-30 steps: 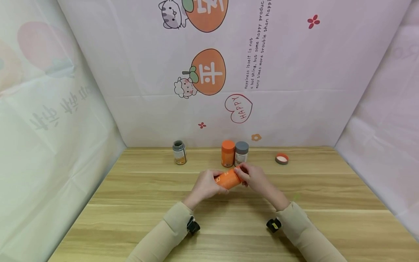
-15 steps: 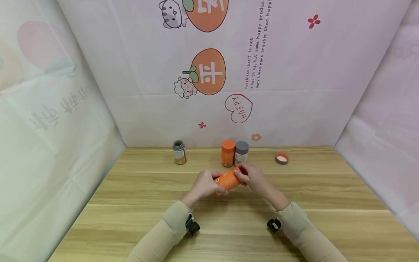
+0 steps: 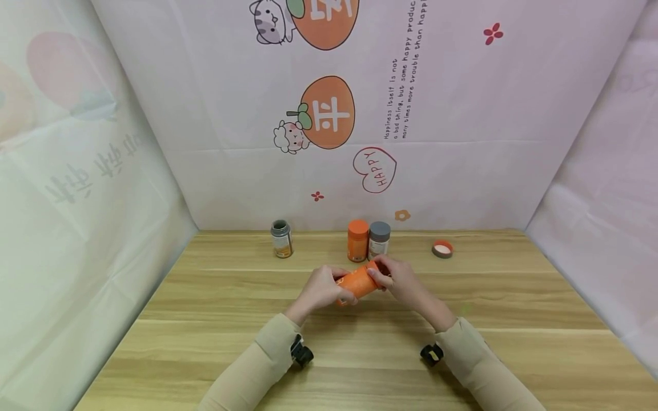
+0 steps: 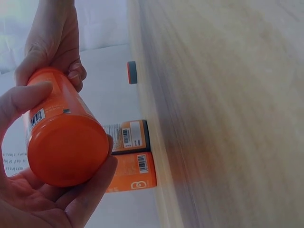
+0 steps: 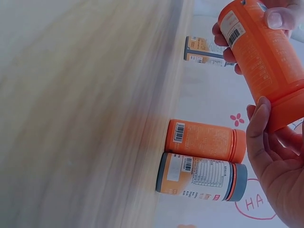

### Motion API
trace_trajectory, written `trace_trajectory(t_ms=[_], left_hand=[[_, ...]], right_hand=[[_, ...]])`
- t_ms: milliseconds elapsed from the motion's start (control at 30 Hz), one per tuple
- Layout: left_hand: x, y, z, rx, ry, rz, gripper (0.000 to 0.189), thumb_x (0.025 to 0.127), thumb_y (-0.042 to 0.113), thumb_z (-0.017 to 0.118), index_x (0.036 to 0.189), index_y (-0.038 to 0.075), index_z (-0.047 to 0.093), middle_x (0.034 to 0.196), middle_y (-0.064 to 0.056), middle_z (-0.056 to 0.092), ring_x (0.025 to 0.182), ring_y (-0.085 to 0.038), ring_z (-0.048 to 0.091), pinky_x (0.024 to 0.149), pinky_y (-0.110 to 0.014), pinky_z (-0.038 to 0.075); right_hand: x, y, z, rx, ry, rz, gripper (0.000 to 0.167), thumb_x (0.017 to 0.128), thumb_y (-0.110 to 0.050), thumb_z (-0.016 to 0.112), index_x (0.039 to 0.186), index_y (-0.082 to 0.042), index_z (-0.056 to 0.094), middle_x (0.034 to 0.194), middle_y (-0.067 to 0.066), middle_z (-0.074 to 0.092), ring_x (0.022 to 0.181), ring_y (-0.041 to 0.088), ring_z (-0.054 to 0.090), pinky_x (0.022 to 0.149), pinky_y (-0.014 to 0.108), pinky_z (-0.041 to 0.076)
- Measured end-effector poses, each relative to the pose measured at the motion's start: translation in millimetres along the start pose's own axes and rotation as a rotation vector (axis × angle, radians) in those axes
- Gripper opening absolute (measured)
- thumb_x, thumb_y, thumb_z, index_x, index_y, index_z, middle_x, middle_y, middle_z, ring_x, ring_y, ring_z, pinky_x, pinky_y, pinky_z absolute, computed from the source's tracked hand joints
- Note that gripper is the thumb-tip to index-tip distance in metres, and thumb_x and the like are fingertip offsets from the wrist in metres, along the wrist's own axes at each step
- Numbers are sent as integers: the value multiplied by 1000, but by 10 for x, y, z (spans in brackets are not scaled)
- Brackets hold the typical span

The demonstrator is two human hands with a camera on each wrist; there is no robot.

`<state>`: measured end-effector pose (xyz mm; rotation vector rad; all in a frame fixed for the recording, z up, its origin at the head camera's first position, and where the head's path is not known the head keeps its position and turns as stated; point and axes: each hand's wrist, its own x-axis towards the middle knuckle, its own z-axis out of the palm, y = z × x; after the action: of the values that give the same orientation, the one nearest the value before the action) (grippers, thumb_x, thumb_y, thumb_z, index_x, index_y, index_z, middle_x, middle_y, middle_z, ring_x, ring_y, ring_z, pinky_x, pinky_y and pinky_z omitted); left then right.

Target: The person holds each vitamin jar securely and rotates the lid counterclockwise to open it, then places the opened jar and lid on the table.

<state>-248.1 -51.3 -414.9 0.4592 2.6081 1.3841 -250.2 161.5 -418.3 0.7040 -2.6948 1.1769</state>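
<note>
now, your left hand (image 3: 323, 287) is wrapped round the bottom end of a tilted orange bottle (image 3: 358, 282), and your right hand (image 3: 400, 278) is pinching its orange cap (image 5: 287, 111). you hold it up in the air, nearer to you than the standing orange bottle (image 3: 357, 244). just right of the standing orange bottle is a gray-capped bottle (image 3: 380, 234). well to the left of that same landmark stands an uncapped bottle (image 3: 282, 241), and well to the right lies a gray and orange lid (image 3: 442, 249).
</note>
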Motion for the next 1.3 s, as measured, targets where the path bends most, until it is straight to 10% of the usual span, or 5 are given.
trace_trajectory(t_ms=[633,1300], left_hand=[[-17,-18,16,-6,-7,-10,53,54,26,81,106,19,74,95,4,70,81,-14,58,70,-30,47],[-39,49,77,96,61,48,50,54,22,81,103,16,74,87,5,69,73,-12,56,66,-28,46]], right_hand=[[-48,62,-50,84,-42,-109,28,97,-20,53,122,-8,56,104,9,65,85,18,61,68,26,52],[-36,-78,-158,287,-110,271,52,99,-44,43,129,-2,53,120,19,60,102,27,61,75,43,55]])
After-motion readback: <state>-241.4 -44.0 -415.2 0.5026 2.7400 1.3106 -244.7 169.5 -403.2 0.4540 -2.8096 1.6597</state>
